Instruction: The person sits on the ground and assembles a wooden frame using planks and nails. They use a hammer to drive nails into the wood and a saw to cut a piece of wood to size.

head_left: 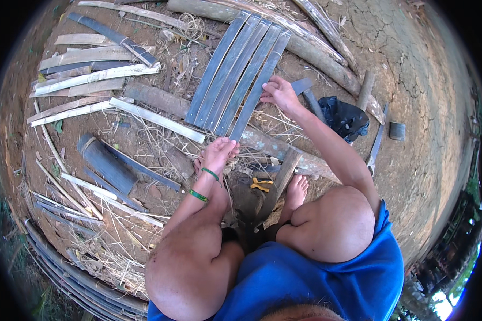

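Note:
A row of dark split-bamboo slats (pixel 235 72) lies side by side in front of me, their far ends lined up close together. My left hand (pixel 218 154) pinches the near end of the rightmost bamboo slat (pixel 256 92), thumb on top. Further up, my right hand (pixel 280 93) grips the same slat by its right edge between thumb and fingers. A narrow gap separates this slat from its neighbour toward the near end. The slats rest across wooden poles (pixel 263 143) on the ground.
Split bamboo strips (pixel 91 77) and a bamboo tube (pixel 106 163) lie at left. A yellow-handled tool (pixel 261 184) sits near my feet. To the right are a flat blade (pixel 302 85), a black plastic bag (pixel 344 119), a saw (pixel 377 145) and a short bamboo piece (pixel 397 131). Logs (pixel 321 58) lie beyond.

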`<state>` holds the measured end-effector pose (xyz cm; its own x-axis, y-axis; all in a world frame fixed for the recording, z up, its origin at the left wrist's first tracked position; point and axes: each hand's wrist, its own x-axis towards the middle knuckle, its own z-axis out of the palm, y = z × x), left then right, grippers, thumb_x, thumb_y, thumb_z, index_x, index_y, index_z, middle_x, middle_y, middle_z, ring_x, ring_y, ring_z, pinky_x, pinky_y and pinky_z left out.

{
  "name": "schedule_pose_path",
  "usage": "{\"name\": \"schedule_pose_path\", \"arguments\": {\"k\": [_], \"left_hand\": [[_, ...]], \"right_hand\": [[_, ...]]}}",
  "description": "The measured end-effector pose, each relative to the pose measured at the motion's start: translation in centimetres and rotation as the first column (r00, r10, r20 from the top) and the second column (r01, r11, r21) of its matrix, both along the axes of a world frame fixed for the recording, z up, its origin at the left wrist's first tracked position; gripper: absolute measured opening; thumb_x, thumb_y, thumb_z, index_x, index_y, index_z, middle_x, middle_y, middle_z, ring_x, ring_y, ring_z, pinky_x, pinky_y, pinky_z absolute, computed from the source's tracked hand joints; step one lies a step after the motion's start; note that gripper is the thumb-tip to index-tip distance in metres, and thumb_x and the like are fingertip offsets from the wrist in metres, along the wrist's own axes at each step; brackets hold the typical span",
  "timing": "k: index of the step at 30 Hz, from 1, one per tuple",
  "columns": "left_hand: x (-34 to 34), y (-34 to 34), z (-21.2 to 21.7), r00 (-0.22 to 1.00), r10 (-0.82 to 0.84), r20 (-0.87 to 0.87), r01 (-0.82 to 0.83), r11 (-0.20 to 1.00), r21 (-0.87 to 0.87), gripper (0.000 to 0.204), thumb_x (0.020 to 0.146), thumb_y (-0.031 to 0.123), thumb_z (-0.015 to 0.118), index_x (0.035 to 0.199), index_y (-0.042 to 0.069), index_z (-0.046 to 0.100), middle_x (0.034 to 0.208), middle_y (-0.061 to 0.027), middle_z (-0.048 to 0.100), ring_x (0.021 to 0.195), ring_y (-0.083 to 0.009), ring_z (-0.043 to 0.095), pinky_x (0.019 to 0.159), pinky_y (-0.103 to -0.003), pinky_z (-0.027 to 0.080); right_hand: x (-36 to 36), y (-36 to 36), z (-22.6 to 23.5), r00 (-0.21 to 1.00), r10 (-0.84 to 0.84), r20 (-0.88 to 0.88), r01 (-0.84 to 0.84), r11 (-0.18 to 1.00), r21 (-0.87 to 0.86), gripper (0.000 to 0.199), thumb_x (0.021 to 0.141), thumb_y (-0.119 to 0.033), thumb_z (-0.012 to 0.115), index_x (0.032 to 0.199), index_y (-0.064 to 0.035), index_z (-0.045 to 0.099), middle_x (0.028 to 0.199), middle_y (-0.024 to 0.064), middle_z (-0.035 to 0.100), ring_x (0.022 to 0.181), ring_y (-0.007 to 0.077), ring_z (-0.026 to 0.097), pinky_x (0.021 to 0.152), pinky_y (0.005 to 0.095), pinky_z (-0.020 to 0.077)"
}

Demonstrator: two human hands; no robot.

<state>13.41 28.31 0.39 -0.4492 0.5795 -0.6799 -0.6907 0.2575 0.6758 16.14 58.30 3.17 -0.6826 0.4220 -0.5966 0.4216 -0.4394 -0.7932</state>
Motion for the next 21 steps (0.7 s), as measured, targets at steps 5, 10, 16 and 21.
{"name": "schedule_pose_path", "arguments": {"k": [5,10,16,21], "left_hand": [[0.1,-0.2,-0.3,0.999,0.053,-0.009,-0.053,0.998,0.029,0.017,0.1,0.018,0.068,0.106,0.004,0.063,0.101,-0.0123,0.075,0.084,-0.016,0.073,0.073,-0.026,0.059],[0.1,-0.1,-0.6,0.998,0.063,0.003,-0.063,0.997,0.032,0.016,0.1,0.018,0.068,0.106,0.005,0.061,0.103,-0.0138,0.074,0.088,-0.018,0.073,0.075,-0.027,0.06],[0.2,-0.2,-0.6,0.997,0.077,-0.011,-0.076,0.996,0.052,0.018,0.099,0.017,0.07,0.106,0.004,0.06,0.102,-0.014,0.073,0.091,-0.0195,0.074,0.077,-0.028,0.061],[0.0,0.0,0.0,0.998,0.054,-0.031,-0.053,0.998,0.036,0.018,0.099,0.015,0.07,0.107,0.004,0.06,0.102,-0.0133,0.073,0.092,-0.0199,0.074,0.079,-0.029,0.059]], "right_hand": [[-0.2,0.0,-0.7,0.999,-0.022,-0.024,0.022,1.0,-0.001,0.025,0.102,-0.009,0.06,0.121,0.0049,0.054,0.103,0.0148,0.07,0.089,0.0214,0.071,0.08,0.0346,0.0638],[-0.2,0.0,-0.8,0.999,-0.04,-0.037,0.04,0.999,0.008,0.036,0.102,-0.009,0.059,0.133,0.0061,0.048,0.105,0.0166,0.069,0.09,0.0231,0.071,0.08,0.0361,0.0634],[-1.4,0.7,-0.1,0.993,-0.115,-0.038,0.117,0.992,0.047,0.048,0.104,-0.009,0.055,0.145,0.0052,0.035,0.111,0.0186,0.068,0.092,0.0246,0.071,0.08,0.0382,0.0632],[-1.3,1.0,-0.4,0.992,-0.121,-0.025,0.122,0.992,0.043,0.051,0.104,-0.007,0.054,0.149,0.0047,0.033,0.112,0.019,0.069,0.091,0.0242,0.071,0.079,0.0374,0.0632]]}}
